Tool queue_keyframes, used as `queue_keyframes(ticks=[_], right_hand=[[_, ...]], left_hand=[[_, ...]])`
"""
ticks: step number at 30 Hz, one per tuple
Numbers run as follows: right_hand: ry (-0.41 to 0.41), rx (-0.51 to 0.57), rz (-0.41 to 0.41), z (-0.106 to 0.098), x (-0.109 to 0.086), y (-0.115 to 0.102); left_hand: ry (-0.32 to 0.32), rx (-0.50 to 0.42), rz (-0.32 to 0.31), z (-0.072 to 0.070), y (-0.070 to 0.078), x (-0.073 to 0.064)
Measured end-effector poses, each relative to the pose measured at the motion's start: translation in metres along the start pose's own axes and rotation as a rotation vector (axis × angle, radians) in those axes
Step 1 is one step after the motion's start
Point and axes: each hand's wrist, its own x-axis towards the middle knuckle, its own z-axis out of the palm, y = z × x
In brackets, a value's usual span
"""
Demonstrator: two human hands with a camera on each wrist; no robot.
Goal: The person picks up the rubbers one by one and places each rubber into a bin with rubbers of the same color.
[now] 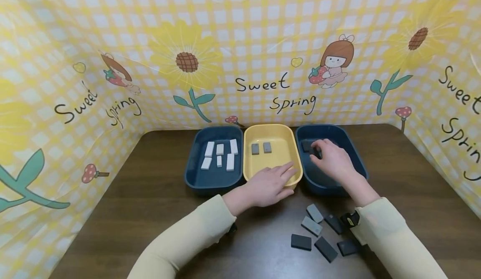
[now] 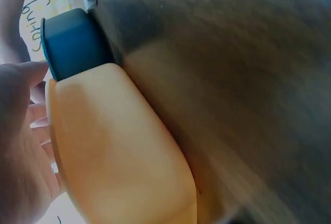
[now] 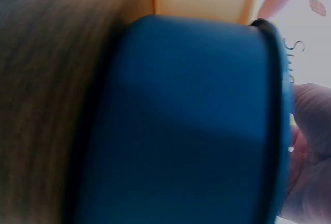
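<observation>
Loose blocks (image 1: 301, 242): four dark, two grey, flat on the surface (image 1: 150, 220), nearer than the yellow tray (image 1: 268, 161) and toward its right.
Dark block (image 1: 318, 153): in the blue tray (image 1: 319, 187) right of the yellow tray, between finger and thumb of the right hand (image 1: 334, 160).
Block feel: probably light, stiff, rather slick; best pinched by the long edges.
Right hand: curled, seemingly pinching that dark block.
Left hand (image 1: 268, 185): fingers spread at the yellow tray's near rim, gripping nothing.
Yellow tray: two grey blocks (image 1: 267, 147) inside.
White blocks (image 1: 231, 162): six, in the other blue tray (image 1: 214, 183), left of the yellow tray.
</observation>
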Motion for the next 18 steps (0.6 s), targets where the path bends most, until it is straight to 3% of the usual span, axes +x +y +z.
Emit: queue_keyframes(ticks=[8,12,18], right_hand=[[-0.162,-0.129,0.032,0.006,0.014,0.005],[-0.269,-0.181,0.021,0.005,0.028,0.000],[-0.422,-0.234,0.050,0.007,0.051,-0.003]], left_hand=[[-0.023,0.037,0.056,0.013,0.002,0.011],[-0.040,0.051,0.054,0.017,0.002,0.012],[-0.009,0.085,0.072,0.019,0.001,0.013]])
